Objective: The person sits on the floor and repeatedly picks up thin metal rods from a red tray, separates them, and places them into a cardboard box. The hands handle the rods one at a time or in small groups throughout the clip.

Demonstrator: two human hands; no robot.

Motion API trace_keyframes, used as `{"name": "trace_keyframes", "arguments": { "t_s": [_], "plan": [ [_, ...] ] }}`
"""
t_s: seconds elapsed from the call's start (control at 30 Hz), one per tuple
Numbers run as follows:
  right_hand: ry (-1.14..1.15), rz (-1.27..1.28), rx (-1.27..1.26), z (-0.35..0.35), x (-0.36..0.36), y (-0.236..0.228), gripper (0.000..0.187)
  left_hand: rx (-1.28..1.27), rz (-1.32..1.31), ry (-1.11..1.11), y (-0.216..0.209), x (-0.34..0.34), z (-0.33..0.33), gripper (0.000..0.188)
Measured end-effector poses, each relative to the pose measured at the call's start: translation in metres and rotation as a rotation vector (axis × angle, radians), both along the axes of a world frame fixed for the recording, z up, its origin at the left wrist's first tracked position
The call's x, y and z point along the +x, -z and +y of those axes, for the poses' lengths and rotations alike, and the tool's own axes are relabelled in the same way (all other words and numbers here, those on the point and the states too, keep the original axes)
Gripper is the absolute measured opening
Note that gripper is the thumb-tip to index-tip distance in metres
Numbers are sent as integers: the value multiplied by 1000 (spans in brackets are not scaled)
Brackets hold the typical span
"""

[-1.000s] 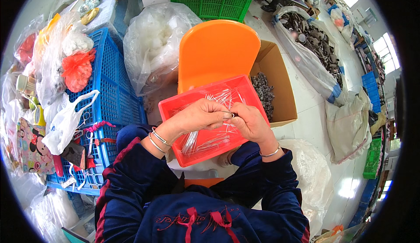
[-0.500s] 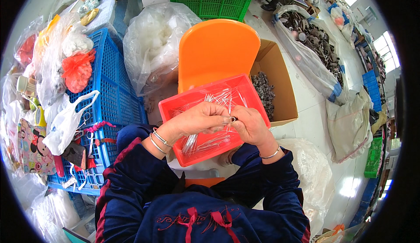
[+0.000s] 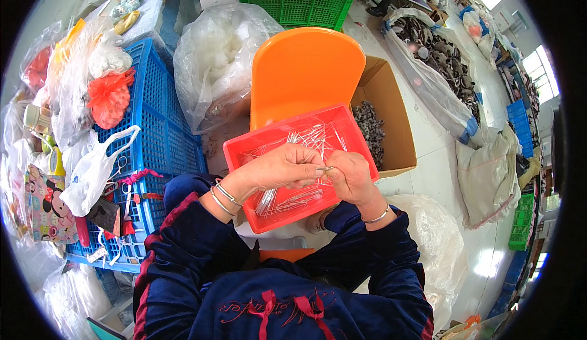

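Observation:
My left hand (image 3: 287, 165) and my right hand (image 3: 350, 176) meet fingertip to fingertip above a red plastic tray (image 3: 278, 222). Pinched between them is a small thin wire piece (image 3: 325, 169), of which only a short bit shows. Both hands are closed, thumbs against fingers. Loose thin metal wires (image 3: 287, 202) lie scattered and bunched in the tray below, some hidden under my hands. The tray rests tilted against an orange chair (image 3: 306, 74).
Right of the chair stands a cardboard box (image 3: 397, 135) holding small grey pieces (image 3: 369, 129). A clear bag of white stuffing (image 3: 217, 52) sits to its left. Further left is a blue plastic crate (image 3: 156, 107) hung with bags and scissors. A sack of dark pieces (image 3: 437, 59) lies at far right.
The wire piece has turned in my fingertips: its loop and a dark bit beside it showed before, now only a short thin length does. My hands have barely moved.

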State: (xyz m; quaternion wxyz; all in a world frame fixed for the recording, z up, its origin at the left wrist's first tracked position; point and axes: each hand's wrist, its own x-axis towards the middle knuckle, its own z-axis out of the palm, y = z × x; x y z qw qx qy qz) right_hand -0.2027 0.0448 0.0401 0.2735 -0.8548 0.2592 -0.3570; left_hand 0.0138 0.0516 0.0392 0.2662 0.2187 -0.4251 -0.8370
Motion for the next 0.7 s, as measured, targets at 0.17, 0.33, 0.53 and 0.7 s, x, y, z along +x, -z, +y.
{"name": "trace_keyframes", "arguments": {
  "t_s": [0.17, 0.33, 0.53, 0.7],
  "plan": [
    [73, -306, 456, -3, -2, -1, 14, -55, -158, -88, -10, -3, 0, 18],
    [111, -151, 470, -5, 0, -7, 13, 42, -118, -110, -7, 0, -3, 18],
    [116, -174, 577, -6, 1, -8, 12, 5, -224, -135, -8, -1, -5, 18],
    [35, -41, 693, -11, -7, 0, 20, -49, -311, -117, -2, -6, -3, 17]
  ]
}}
